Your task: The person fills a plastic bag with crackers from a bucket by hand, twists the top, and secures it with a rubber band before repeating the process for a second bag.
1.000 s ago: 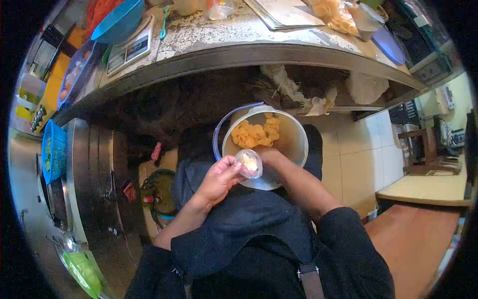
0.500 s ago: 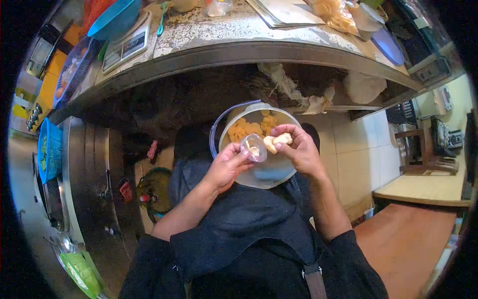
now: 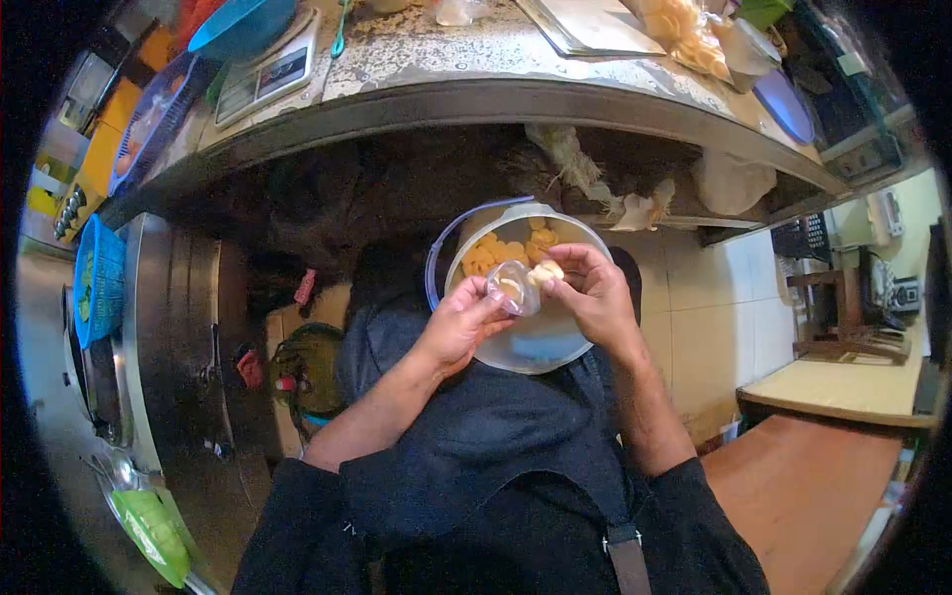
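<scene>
My left hand (image 3: 464, 322) holds a small clear plastic cup (image 3: 512, 288) with some pale pieces inside, tilted toward my right hand. Between the fingers and thumb of my right hand (image 3: 597, 296) is a pale, cream-coloured piece (image 3: 544, 273), close to the cup's rim. Both hands are above a translucent bucket (image 3: 592, 238) standing between my legs. Orange round pieces (image 3: 494, 253) lie in the bucket, partly hidden by the cup and hands. A purple handle (image 3: 433, 260) curves round the bucket's left side.
A worn counter (image 3: 416, 61) crosses the top, bearing a scale (image 3: 266, 84), a blue bowl (image 3: 238, 32), papers (image 3: 595, 25) and a bag of orange pieces (image 3: 684, 35). Blue basket (image 3: 101, 281) is at left; a brown tabletop (image 3: 803, 486) stands at lower right.
My right hand has drawn nearer the cup, and less of the pale material shows in its fingers. The whole view has shifted slightly.
</scene>
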